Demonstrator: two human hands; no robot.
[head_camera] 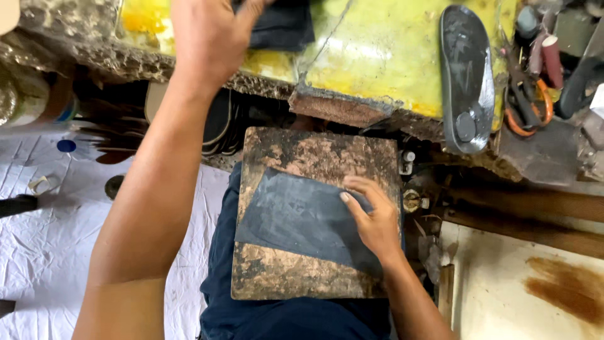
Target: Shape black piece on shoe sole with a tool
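A worn brown board lies across my lap with a dark grey sheet of rubber-like material flat on it. My right hand rests on the sheet's right edge, fingers pressing it down. My left hand reaches forward over the yellow-stained bench and touches a dark blue-black piece of material at the top of the view; whether the fingers grip it is hidden.
A black insole lies on the bench at the right, beside orange-handled scissors and cluttered tools. Stacked soles sit under the bench edge. White crumpled sheeting covers the floor at left. A stained pale surface is at lower right.
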